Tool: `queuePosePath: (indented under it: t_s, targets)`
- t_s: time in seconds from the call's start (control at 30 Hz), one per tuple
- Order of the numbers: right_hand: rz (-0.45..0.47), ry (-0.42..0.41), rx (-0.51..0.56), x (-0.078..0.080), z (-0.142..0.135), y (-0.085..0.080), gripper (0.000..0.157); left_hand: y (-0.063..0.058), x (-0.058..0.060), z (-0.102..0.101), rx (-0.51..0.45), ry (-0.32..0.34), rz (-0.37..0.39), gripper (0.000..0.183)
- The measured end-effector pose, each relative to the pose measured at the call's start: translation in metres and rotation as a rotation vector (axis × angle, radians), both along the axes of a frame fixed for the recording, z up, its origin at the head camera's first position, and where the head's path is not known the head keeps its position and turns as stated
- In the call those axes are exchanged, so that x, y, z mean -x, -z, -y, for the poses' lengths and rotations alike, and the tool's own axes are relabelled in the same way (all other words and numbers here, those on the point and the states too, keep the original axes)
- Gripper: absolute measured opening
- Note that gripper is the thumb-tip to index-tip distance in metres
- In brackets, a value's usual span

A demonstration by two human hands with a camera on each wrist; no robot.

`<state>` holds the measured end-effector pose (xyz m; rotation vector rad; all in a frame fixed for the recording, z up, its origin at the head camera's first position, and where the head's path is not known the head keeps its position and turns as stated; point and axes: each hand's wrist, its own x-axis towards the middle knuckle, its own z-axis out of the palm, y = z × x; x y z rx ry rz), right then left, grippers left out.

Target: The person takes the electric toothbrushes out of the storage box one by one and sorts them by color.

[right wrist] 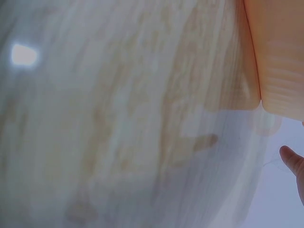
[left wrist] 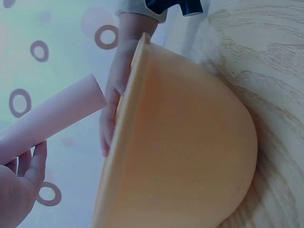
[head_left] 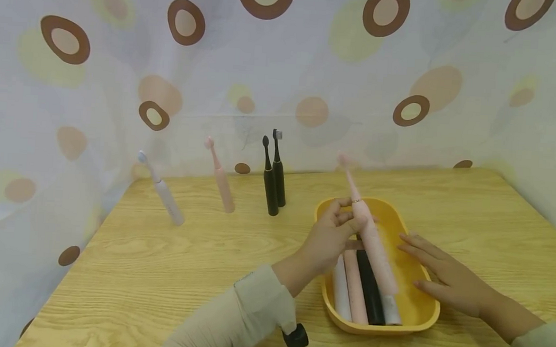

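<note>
My left hand [head_left: 327,235] grips a pink electric toothbrush [head_left: 374,243] between thumb and fingers, tilted with its brush head up and away, above a yellow plastic basin [head_left: 424,310]. In the left wrist view, its handle end [left wrist: 71,107] sticks out from the left hand [left wrist: 19,194]. Inside the basin lie a black toothbrush [head_left: 371,288], a pink one [head_left: 354,289] and white ones [head_left: 341,294], side by side; their heads are hidden. My right hand [head_left: 448,277] is at the basin's right rim with fingers extended; whether it touches is unclear.
Several electric toothbrushes stand upright on the wooden table [head_left: 157,277]: a white one [head_left: 168,204] at left, a pink one [head_left: 224,191], and two black ones [head_left: 270,191] close together. A patterned cloth [head_left: 285,62] hangs behind the table.
</note>
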<state>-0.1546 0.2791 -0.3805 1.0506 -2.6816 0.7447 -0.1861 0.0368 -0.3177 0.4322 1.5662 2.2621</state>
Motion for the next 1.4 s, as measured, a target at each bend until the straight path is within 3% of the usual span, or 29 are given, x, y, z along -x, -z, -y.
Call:
queuePosePath:
  t_s: [0.17, 0.5, 0.73, 1.1, 1.4]
  targets:
    - [0.002, 0.001, 0.003, 0.0, 0.0, 0.001, 0.06, -0.006, 0.001, 0.012, -0.034, -0.019, -0.043, 0.031]
    - [-0.003, 0.009, 0.005, 0.0, -0.001, 0.002, 0.059, -0.02, 0.008, 0.036, -0.111, -0.056, -0.043, 0.028]
    - [0.017, 0.007, 0.024, -0.002, 0.0, 0.002, 0.06, -0.022, 0.011, 0.055, -0.133, -0.066, -0.088, 0.023]
    - [0.027, 0.008, 0.023, -0.002, 0.0, 0.002, 0.061, -0.022, 0.017, 0.088, -0.078, -0.127, -0.13, 0.028]
    - [0.029, 0.018, 0.024, -0.003, 0.001, 0.001, 0.06, -0.024, 0.024, 0.112, -0.008, -0.216, -0.142, 0.032]
